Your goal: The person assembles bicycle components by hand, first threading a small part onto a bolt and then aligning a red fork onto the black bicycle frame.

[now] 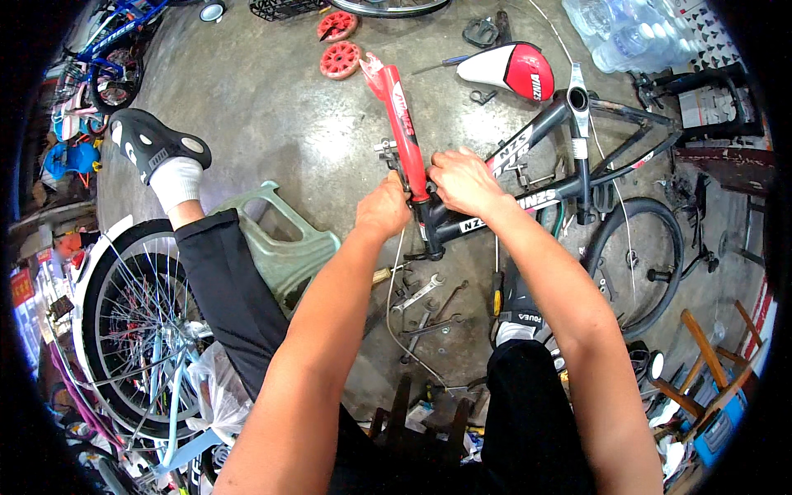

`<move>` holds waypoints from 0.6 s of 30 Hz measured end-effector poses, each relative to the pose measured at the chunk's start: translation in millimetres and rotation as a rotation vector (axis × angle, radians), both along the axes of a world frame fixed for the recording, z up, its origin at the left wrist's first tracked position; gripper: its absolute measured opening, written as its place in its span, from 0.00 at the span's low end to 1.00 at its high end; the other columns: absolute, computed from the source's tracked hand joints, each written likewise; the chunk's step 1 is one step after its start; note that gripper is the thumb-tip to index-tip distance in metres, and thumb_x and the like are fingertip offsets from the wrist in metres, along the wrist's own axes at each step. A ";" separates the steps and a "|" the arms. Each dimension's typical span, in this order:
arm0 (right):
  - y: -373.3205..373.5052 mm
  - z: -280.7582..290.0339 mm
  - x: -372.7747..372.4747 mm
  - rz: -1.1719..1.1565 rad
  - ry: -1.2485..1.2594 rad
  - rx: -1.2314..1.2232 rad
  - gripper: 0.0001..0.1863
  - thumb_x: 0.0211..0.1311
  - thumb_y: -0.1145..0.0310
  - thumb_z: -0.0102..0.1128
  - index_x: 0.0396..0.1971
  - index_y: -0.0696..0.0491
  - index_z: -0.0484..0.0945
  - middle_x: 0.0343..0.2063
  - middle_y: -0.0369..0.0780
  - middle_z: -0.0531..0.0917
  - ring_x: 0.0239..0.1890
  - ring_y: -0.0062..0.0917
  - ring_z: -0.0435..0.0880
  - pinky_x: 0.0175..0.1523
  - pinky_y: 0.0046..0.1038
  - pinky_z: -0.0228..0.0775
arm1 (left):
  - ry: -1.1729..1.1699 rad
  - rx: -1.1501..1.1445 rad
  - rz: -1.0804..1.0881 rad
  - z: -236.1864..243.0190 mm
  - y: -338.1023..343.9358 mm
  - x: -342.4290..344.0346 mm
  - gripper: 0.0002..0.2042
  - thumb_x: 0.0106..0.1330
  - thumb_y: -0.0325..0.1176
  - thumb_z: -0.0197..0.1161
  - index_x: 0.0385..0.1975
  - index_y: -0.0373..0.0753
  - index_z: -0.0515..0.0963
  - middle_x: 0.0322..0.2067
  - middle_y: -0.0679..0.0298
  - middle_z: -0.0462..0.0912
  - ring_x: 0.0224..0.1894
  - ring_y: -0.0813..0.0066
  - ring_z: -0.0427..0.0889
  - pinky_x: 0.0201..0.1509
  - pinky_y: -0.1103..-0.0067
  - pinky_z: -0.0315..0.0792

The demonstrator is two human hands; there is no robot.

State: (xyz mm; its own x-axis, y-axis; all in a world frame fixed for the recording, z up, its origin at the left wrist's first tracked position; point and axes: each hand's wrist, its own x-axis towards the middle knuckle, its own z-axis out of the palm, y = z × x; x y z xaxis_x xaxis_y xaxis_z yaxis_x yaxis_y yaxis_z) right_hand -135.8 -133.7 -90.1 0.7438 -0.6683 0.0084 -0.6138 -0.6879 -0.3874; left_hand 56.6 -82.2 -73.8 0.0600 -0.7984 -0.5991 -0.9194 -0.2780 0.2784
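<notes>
A red bicycle fork (402, 124) points away from me, set into the front end of a black bicycle frame (542, 124) on the floor. Just left of the fork's near end, my left hand (384, 208) is closed, its fingertips against the fork and a metal brake part (385, 150). What it grips is hidden by the fingers. My right hand (464, 180) lies just right of the fork, over the frame's front end. Its fingers are curled and pinched together; what sits between them cannot be made out. A thin cable (393, 285) hangs below my left hand.
Wrenches (421, 293) lie between my feet, with a screwdriver (498, 293) beside them. A green plastic stool (280, 239) and spoked wheel (92, 330) are left. Beyond the frame are a red-white saddle (528, 71), red discs (340, 61) and bottled water (631, 37). A tire (672, 272) lies right.
</notes>
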 end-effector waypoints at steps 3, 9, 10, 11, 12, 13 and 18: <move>-0.8 -0.3 5.3 -0.016 0.001 -0.019 0.04 0.55 0.73 0.60 0.30 0.53 0.82 0.35 0.41 0.81 0.44 0.35 0.84 0.52 0.40 0.71 | -0.036 0.051 -0.030 -0.4 -1.2 0.0 0.19 0.70 0.37 0.58 0.55 0.34 0.68 0.57 0.46 0.80 0.58 0.46 0.81 0.59 0.57 0.76; 2.3 -2.3 11.5 -0.102 0.017 -0.056 0.03 0.55 0.73 0.60 0.28 0.52 0.83 0.33 0.40 0.81 0.45 0.34 0.84 0.53 0.39 0.71 | -0.039 0.075 -0.028 1.2 -3.3 0.6 0.19 0.69 0.38 0.58 0.55 0.34 0.68 0.56 0.46 0.80 0.58 0.46 0.81 0.59 0.57 0.76; 2.1 -2.3 8.5 -0.060 0.042 -0.034 0.04 0.55 0.73 0.60 0.29 0.52 0.82 0.34 0.40 0.81 0.45 0.34 0.85 0.52 0.39 0.71 | -0.038 0.072 -0.028 1.3 -2.7 0.6 0.19 0.69 0.38 0.58 0.55 0.35 0.68 0.56 0.45 0.80 0.58 0.46 0.81 0.59 0.57 0.76; 1.9 -2.1 5.6 -0.022 0.090 -0.005 0.05 0.55 0.73 0.61 0.31 0.52 0.82 0.34 0.40 0.81 0.44 0.34 0.85 0.52 0.39 0.71 | -0.032 0.066 -0.027 1.3 -2.0 0.5 0.19 0.69 0.38 0.58 0.54 0.35 0.68 0.56 0.45 0.80 0.58 0.46 0.81 0.59 0.56 0.76; 1.7 -2.0 3.3 -0.015 0.059 -0.008 0.05 0.54 0.73 0.61 0.31 0.52 0.82 0.34 0.40 0.81 0.44 0.34 0.85 0.52 0.39 0.71 | -0.028 0.057 -0.024 1.2 -1.3 0.3 0.19 0.69 0.38 0.58 0.54 0.35 0.68 0.56 0.45 0.80 0.58 0.46 0.81 0.59 0.56 0.76; 1.3 -2.0 2.1 -0.012 0.052 -0.004 0.05 0.54 0.73 0.61 0.31 0.52 0.82 0.34 0.40 0.81 0.44 0.34 0.85 0.52 0.39 0.71 | -0.021 0.039 -0.019 1.1 -0.8 0.0 0.18 0.69 0.38 0.59 0.53 0.34 0.68 0.54 0.44 0.81 0.57 0.45 0.82 0.58 0.56 0.76; 0.9 -1.5 8.2 -0.112 -0.017 -0.038 0.04 0.53 0.72 0.62 0.29 0.52 0.83 0.34 0.39 0.82 0.44 0.34 0.85 0.52 0.38 0.71 | -0.042 0.067 -0.015 1.4 -2.6 -0.8 0.18 0.69 0.37 0.58 0.53 0.35 0.68 0.56 0.46 0.80 0.58 0.47 0.81 0.60 0.57 0.76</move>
